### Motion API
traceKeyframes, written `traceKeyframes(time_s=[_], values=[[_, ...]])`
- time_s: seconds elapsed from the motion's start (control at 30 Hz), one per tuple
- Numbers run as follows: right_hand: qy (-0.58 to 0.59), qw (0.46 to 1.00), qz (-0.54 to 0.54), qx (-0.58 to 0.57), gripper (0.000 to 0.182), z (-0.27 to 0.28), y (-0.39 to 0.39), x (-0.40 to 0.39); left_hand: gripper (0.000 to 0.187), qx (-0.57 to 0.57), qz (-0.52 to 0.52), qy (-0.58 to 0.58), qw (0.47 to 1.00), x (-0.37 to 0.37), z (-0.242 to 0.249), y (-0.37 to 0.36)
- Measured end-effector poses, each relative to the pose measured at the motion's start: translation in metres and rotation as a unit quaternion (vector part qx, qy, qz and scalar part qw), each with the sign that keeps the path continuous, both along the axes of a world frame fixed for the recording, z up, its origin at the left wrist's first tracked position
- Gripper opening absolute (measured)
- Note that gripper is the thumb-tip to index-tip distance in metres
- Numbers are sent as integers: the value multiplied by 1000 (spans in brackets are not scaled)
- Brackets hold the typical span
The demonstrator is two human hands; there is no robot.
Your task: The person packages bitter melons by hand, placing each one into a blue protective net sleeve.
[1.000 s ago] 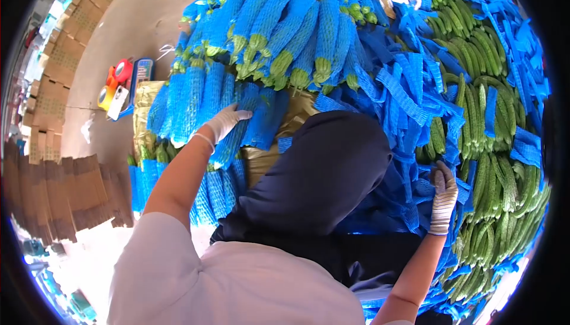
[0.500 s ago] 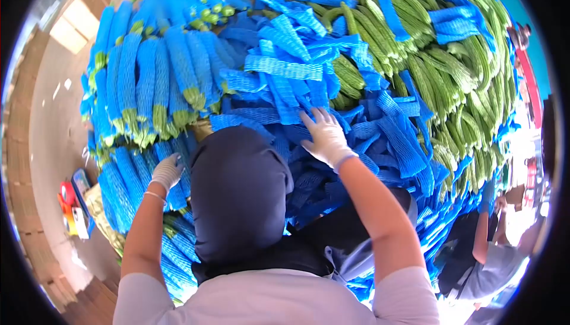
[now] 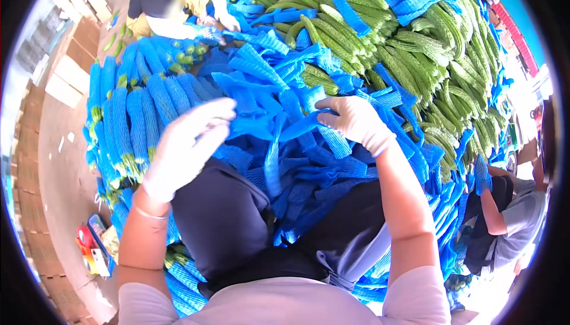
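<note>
My right hand (image 3: 356, 124), in a white glove, is closed with thumb and fingers pinching a blue foam net sleeve (image 3: 300, 128). My left hand (image 3: 193, 144), also gloved, is raised over my left knee. Its thumb and fingers look apart, with the fingertips beside loose blue netting. A heap of flat blue sleeves (image 3: 320, 167) lies below and between my hands. To the left, rows of long green ridged gourds (image 3: 136, 126) wear blue sleeves, their green ends showing. Bare green gourds (image 3: 415, 70) are piled at the upper right.
Across the pile, a person (image 3: 169, 1) bends over the sleeved gourds. Another person (image 3: 504, 218) works at the right edge. Cardboard boxes (image 3: 74, 58) stand along the left. A blue tray (image 3: 100, 236) with small red and yellow items sits on the floor at lower left.
Both hands have lifted from the pile, and my right hand now pinches a blue sleeve. My left hand has moved up and right. My view has shifted, showing the person across the pile.
</note>
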State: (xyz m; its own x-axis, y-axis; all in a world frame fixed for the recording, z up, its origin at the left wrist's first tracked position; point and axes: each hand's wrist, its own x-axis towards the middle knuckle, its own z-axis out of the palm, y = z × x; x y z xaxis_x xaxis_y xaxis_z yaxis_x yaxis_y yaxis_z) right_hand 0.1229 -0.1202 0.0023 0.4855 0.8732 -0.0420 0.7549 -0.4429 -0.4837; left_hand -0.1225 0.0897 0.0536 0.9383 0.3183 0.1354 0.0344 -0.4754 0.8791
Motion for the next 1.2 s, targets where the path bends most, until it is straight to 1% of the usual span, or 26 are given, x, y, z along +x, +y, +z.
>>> traceKeyframes(time_s=[0.03,0.07,0.13,0.17,0.27,0.3,0.33,0.4,0.43,0.53,0.57,0.6,0.67,0.7,0.73,0.8,0.83,0.87,0.9,0.93,0.97,1.0,1.07,1.1,1.13,1.2], values=[[37,998,-25,52,33,9,-10,-3,33,26,-42,24,999,18,6,-11],[33,997,-31,57,33,16,-18,-8,33,52,-83,48,994,35,10,-22],[171,962,-119,176,32,23,-30,-21,29,55,-121,56,990,65,9,-46],[217,937,-115,250,33,13,-33,-23,32,2,-134,70,988,80,4,-57],[484,784,-91,379,42,15,-37,-40,53,44,-137,-36,989,104,-19,-77],[480,801,-115,337,46,22,-42,-40,53,23,-129,-22,991,111,-31,-77],[480,799,-116,343,46,19,-43,-38,53,27,-133,-20,991,117,-39,-79],[489,790,-130,348,50,9,-42,-35,53,-119,-90,-71,986,122,-51,-82],[519,750,-124,392,49,-2,-38,-34,54,-179,-97,-72,976,124,-54,-83],[527,721,-150,425,47,-25,-32,-28,54,-244,-124,-43,961,130,-61,-82],[552,698,-155,429,44,-28,-30,-27,48,-120,-116,-52,985,135,-65,-80],[553,697,-155,429,44,-31,-28,-26,48,-120,-116,-50,985,136,-67,-79],[541,700,-157,439,44,-35,-24,-22,36,-56,-77,-17,995,141,-68,-76],[544,697,-165,438,38,-35,-23,-20,20,-68,-55,-21,996,143,-67,-77],[545,696,-165,438,38,-37,-22,-19,20,-67,-55,-19,996,145,-65,-77],[516,747,-119,401,31,-39,-21,-16,9,-224,-25,-44,973,148,-59,-75],[477,804,-132,330,26,-35,-22,-16,3,-233,7,-49,971,150,-57,-75],[478,803,-131,330,26,-34,-22,-18,3,-232,9,-48,972,149,-58,-74],[297,883,-132,339,27,-34,-22,-21,5,-201,12,-52,978,148,-58,-73],[103,927,-129,336,27,-35,-21,-25,8,-171,14,-56,984,147,-59,-72],[169,899,-170,366,31,-35,-19,-29,13,-146,22,-55,988,147,-59,-74],[169,900,-169,365,31,-33,-18,-34,13,-146,23,-55,987,147,-60,-76],[436,778,-121,436,43,-27,-16,-43,10,-217,14,-58,974,145,-62,-79],[518,712,-83,467,60,-31,-10,-50,10,-251,1,-37,967,141,-56,-82],[600,656,-33,457,69,-25,-12,-55,10,-250,1,-38,967,139,-58,-83],[576,680,-12,454,72,-36,-3,-63,11,-293,-6,-50,955,137,-61,-84]])
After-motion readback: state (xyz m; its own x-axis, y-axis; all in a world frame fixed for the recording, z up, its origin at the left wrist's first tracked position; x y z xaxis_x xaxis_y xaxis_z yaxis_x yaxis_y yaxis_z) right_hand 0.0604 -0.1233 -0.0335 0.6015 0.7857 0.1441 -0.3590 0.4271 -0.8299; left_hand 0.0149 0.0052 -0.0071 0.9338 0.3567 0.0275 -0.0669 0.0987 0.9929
